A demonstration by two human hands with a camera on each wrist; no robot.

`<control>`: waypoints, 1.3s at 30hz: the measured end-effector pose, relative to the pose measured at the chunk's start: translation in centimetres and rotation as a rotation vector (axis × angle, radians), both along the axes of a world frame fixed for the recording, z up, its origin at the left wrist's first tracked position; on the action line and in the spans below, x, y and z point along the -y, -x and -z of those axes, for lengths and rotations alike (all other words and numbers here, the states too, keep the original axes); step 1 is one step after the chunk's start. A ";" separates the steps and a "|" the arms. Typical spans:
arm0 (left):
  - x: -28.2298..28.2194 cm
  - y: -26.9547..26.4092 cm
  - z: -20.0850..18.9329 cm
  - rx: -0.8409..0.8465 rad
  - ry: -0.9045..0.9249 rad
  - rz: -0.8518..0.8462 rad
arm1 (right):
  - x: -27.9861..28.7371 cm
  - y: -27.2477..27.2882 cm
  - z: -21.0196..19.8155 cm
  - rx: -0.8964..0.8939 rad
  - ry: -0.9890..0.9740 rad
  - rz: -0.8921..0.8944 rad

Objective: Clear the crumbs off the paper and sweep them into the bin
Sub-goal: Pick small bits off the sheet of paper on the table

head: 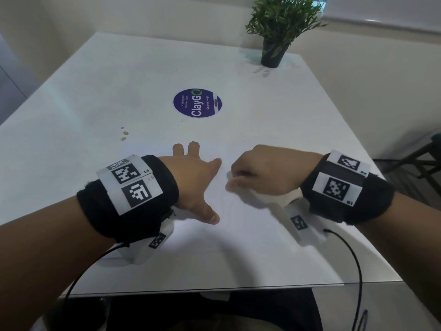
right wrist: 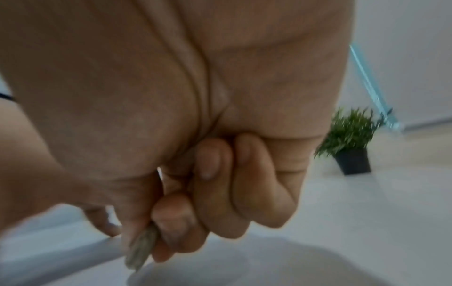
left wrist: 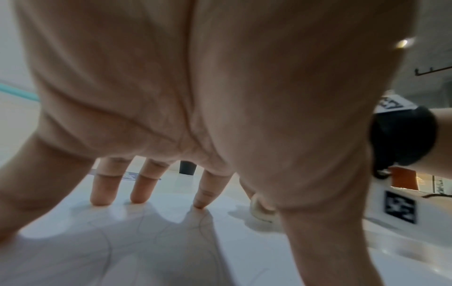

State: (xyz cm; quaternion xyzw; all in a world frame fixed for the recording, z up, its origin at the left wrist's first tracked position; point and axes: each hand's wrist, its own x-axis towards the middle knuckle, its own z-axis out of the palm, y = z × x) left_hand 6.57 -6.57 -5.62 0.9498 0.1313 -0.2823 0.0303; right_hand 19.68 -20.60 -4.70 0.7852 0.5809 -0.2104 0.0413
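A white sheet of paper (head: 241, 247) lies on the white table (head: 95, 91) near its front edge. My left hand (head: 210, 188) is spread flat on the sheet, and its straight fingertips (left wrist: 201, 202) press the paper down. Just to its right, my right hand (head: 235, 180) is curled, thumb and fingers pinching a small flat grey-green piece (right wrist: 141, 249) whose lower end touches the paper. The same piece looks pale in the left wrist view (left wrist: 261, 211). A few brownish crumbs (head: 124, 133) lie on the bare table beyond the left hand. No bin is in view.
A round purple sticker (head: 197, 103) sits mid-table. At the far right corner stands a potted green plant (head: 272, 52), which also shows in the right wrist view (right wrist: 352, 149). A dark chair frame (head: 427, 163) is beside the table's right side. Black cables hang from both wrists.
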 end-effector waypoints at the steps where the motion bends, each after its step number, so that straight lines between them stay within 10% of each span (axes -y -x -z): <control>1: 0.0 0.0 0.0 -0.002 -0.001 0.001 | 0.1 0.6 0.1 -0.031 0.012 -0.019; 39: -0.1 0.2 0.2 0.011 -0.004 0.003 | 1.5 0.9 0.5 -0.032 0.005 -0.049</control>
